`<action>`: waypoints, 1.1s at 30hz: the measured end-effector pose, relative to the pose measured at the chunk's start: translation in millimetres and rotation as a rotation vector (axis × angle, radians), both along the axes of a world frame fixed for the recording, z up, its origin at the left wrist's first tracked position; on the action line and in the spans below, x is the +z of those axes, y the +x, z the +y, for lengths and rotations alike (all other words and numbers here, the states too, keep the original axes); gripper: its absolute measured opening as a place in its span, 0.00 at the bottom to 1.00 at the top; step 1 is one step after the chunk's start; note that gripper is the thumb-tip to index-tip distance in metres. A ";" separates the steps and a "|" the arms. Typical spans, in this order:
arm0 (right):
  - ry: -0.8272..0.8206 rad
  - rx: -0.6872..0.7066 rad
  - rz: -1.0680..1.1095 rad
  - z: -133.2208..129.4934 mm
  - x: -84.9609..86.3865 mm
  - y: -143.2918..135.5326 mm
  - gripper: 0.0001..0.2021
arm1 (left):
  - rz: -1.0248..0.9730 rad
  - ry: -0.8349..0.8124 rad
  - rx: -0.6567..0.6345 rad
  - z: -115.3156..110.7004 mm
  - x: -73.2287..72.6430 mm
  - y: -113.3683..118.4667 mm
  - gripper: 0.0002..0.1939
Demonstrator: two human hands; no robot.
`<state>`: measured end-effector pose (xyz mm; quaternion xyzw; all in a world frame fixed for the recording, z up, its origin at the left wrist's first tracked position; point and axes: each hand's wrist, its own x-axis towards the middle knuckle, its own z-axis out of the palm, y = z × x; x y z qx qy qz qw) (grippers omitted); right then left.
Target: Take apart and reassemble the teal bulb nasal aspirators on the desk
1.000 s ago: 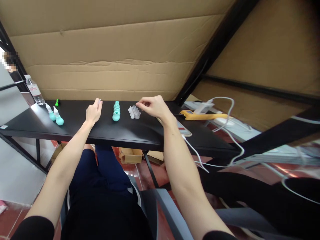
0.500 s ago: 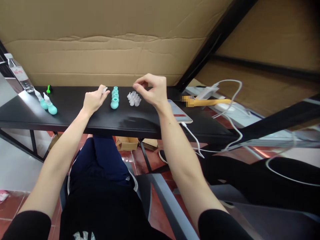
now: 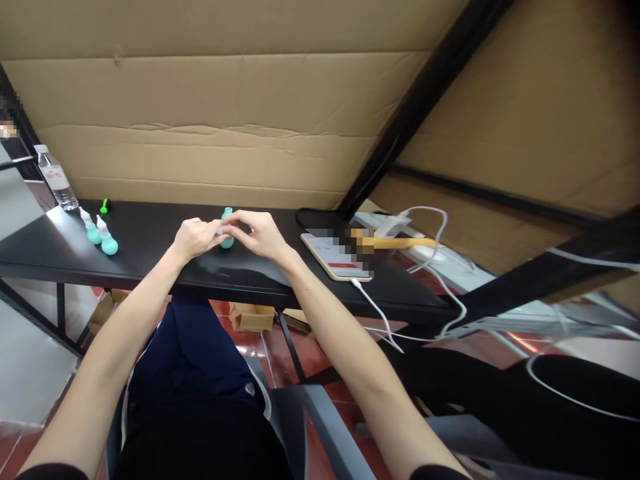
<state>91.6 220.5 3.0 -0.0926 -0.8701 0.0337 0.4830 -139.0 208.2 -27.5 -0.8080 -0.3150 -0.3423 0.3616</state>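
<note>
Teal bulbs (image 3: 227, 227) sit half-hidden behind left hand (image 3: 193, 238) and right hand (image 3: 257, 233), both pinching something tiny.

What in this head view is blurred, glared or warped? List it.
Head view: the phone screen and the yellow tool end are pixelated; a patch at the far left edge too. Soft sheen lies on the black table near the hands. The right edge smears; straight beams bow. The piece between left hand and right hand is too small to read.

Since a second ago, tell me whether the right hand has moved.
Yes. The right hand went left along the black table, from the phone side to meet the left hand at the teal bulbs.
</note>
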 end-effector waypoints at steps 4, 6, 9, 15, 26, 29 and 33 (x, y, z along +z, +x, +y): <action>-0.087 -0.086 0.070 1.6 10.6 30.0 0.11 | -0.086 -0.085 0.011 -1.9 -2.2 0.9 0.37; -0.128 -0.171 0.098 6.7 16.7 53.9 0.10 | -0.208 -0.131 0.007 -3.6 -2.4 -1.8 0.33; -0.131 -0.253 -0.077 17.8 17.8 87.5 0.09 | -0.354 -0.155 -0.010 -5.9 -1.3 -8.6 0.24; -0.092 -0.207 -0.314 36.1 -4.7 100.4 0.16 | -0.413 -0.141 -0.024 -6.2 0.4 -18.3 0.16; 0.017 -0.274 -0.470 60.6 -20.9 88.9 0.13 | -0.484 -0.161 -0.048 -2.7 -0.4 -21.9 0.12; 0.018 -0.275 -0.493 63.8 -23.4 86.9 0.12 | -0.494 -0.169 -0.048 -2.8 -0.9 -21.7 0.12; 0.023 -0.282 -0.511 66.0 -25.7 85.1 0.11 | -0.496 -0.187 -0.046 -3.3 -1.7 -21.2 0.11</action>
